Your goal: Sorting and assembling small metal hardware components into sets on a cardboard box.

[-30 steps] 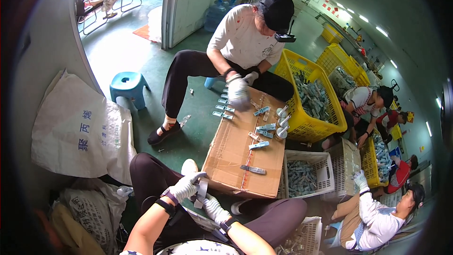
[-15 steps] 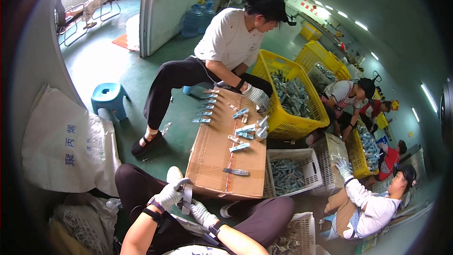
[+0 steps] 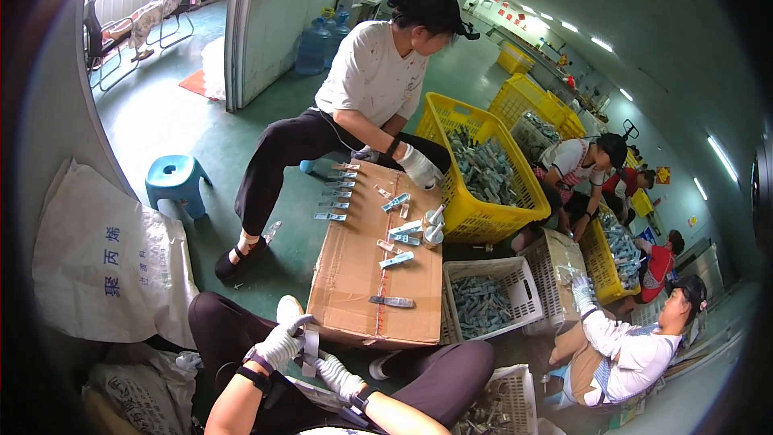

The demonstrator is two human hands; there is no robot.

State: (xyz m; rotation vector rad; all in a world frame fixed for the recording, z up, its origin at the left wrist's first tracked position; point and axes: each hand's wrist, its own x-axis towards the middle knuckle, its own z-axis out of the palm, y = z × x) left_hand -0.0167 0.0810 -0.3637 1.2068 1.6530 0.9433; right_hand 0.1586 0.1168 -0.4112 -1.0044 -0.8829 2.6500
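Both my hands wear white work gloves and meet over my lap, just in front of a cardboard box (image 3: 354, 274) that serves as a table. My left hand (image 3: 282, 344) grips a small pale grey strip-shaped part (image 3: 311, 348) at its upper end. My right hand (image 3: 336, 376) holds the same part from below. Several small blue-grey metal parts (image 3: 400, 235) lie scattered on the box top, and one lies alone near my side (image 3: 392, 301).
A co-worker in a white shirt (image 3: 372, 80) sits opposite, a gloved hand (image 3: 420, 167) by a yellow crate (image 3: 448, 130) of parts. A white basket (image 3: 515, 270) stands right of the box. A blue stool (image 3: 175, 180) and white sack (image 3: 105, 266) are left. Other people work at right.
The co-worker's gloved hand has moved from the box top toward the yellow crate. My hands stay together over my lap with the part. My head has shifted the view slightly.
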